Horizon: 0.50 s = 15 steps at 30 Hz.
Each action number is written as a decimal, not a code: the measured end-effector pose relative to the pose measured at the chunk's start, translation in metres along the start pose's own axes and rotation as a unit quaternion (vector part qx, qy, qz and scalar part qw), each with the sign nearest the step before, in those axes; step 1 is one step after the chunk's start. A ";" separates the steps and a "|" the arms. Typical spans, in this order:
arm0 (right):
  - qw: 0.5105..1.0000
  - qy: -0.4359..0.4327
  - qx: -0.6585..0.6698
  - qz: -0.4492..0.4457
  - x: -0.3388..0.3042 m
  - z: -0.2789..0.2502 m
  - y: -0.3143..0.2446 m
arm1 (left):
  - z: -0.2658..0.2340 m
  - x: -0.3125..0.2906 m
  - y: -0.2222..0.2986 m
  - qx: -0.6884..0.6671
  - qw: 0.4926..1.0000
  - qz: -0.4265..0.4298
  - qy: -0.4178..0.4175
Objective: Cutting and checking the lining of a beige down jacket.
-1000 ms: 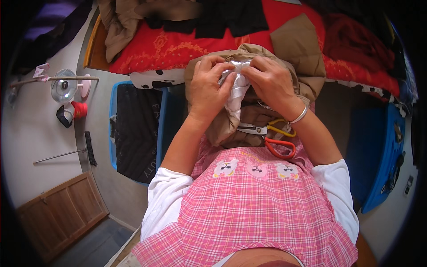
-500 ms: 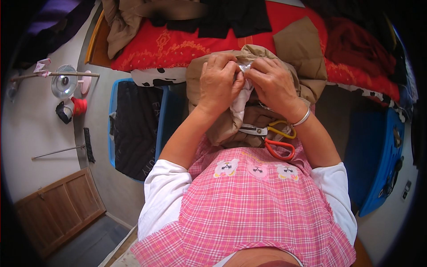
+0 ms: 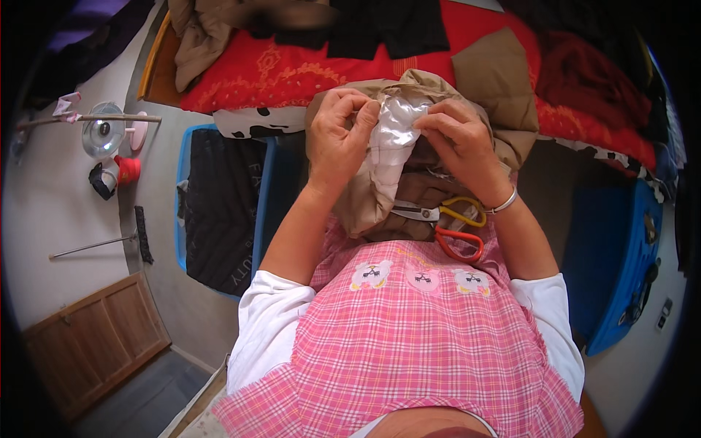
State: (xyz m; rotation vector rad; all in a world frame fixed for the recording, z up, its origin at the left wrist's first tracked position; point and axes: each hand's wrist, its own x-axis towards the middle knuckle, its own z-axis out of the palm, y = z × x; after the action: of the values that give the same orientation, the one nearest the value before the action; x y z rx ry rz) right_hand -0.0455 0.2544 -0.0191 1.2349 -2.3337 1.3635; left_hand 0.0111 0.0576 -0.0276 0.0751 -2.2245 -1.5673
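Observation:
A tan padded jacket lies bunched over my lap and up against the bed. Its shiny white lining shows between my hands. My left hand pinches the jacket at the lining's left edge, thumb against the curled fingers. On the lining's right edge, my right hand is closed, thumb and forefinger pressed together; whether thread or cloth is in that pinch is too small to tell. Scissors with one yellow and one red handle loop rest on the jacket below my hands, blades pointing left.
Ahead stands a bed with a red embroidered cover, dark clothes on it. A blue bin holding a black padded garment is at left. Another blue container stands at right. A fan is at far left.
My hands have moved apart, the right one going right and slightly down. More of the white lining is now exposed between them. The scissors have stayed in place.

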 end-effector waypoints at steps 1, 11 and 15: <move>1.000 -0.001 -0.001 0.000 -0.001 0.001 -0.001 | 0.001 -0.002 0.002 0.024 1.000 0.020 -0.002; 0.997 0.039 0.013 0.059 -0.002 0.000 -0.009 | 0.020 -0.003 0.008 -0.239 0.960 -0.139 -0.043; 0.997 0.070 -0.044 0.004 0.003 0.000 -0.006 | 0.018 -0.005 0.010 -0.274 0.942 -0.186 -0.043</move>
State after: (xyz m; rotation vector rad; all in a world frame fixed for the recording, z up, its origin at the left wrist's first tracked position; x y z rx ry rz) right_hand -0.0431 0.2508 -0.0132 1.0696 -2.2780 1.2895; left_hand 0.0107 0.0785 -0.0248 0.2818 -1.8198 -2.3844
